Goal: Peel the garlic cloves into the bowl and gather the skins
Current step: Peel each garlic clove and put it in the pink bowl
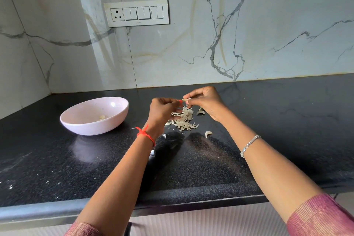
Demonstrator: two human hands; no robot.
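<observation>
clove (186,100): light, small, probably slick once bare | my left fingers (173,102) and right fingers (192,94) both pinch it by its ends | skins (184,120): papery, likely scatter

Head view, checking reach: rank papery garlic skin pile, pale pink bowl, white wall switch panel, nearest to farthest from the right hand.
1. papery garlic skin pile, beneath the right hand
2. pale pink bowl, to the left
3. white wall switch panel, behind
</observation>
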